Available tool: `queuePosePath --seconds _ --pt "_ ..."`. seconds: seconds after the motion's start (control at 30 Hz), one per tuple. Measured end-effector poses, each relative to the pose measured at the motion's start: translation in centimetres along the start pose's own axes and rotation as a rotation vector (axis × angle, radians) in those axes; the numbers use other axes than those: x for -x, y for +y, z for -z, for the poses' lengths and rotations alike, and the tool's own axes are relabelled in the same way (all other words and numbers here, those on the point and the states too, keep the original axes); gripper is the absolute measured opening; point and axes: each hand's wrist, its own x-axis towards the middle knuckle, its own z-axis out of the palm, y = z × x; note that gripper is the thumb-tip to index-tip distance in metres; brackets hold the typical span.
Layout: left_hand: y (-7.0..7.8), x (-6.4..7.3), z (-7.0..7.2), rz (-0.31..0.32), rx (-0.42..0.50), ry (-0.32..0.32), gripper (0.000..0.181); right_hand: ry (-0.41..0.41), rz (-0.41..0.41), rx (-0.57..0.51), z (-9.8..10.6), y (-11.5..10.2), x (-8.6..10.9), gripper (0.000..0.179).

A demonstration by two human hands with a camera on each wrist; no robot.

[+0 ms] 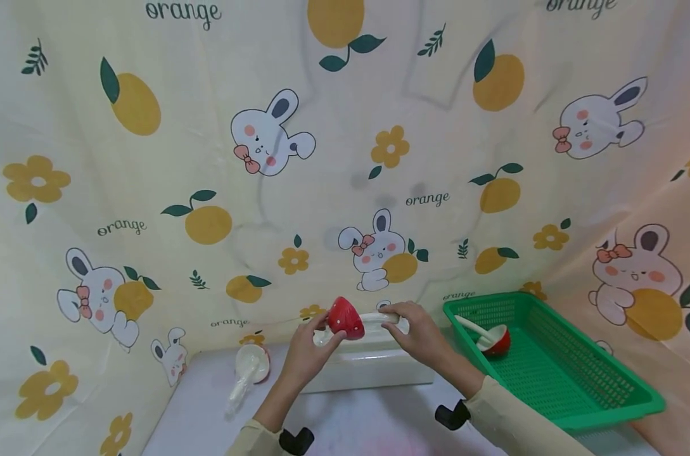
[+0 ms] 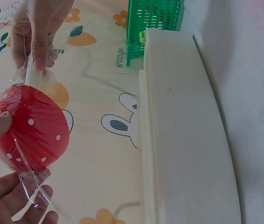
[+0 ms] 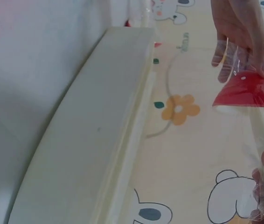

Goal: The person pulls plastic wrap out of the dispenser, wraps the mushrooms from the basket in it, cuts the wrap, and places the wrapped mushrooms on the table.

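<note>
A red ladle with white dots [image 1: 346,318] and a white handle is held up in front of me, inside clear plastic film. My left hand [image 1: 306,351] pinches its bowl between thumb and fingers; in the left wrist view the thumb presses on the red ladle [image 2: 34,128]. The handle end is gripped by my right hand [image 1: 415,334], with film bunched around those fingers. Below and behind both hands stands a long white box-like device [image 1: 373,370]. The right wrist view shows the bowl of the ladle [image 3: 248,91] edge-on, its handle pointing down.
Another ladle [image 1: 252,364], wrapped in clear plastic, lies on the white table [image 1: 367,415] at the left. To the right, a green basket [image 1: 607,415] contains a red-and-white ladle [image 1: 498,342]. A patterned cloth [image 1: 345,158] hangs behind.
</note>
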Motion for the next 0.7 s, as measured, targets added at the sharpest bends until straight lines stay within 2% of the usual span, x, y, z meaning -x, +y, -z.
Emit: queuePosePath --seconds 0.33,0.7 --pt "1.0 -0.7 0.5 -0.046 0.021 0.021 0.065 0.017 -0.010 0.009 0.5 -0.3 -1.0 0.036" --pt "1.8 -1.3 0.8 -0.054 0.019 0.045 0.067 0.021 -0.005 0.005 1.0 -0.5 -2.1 0.035"
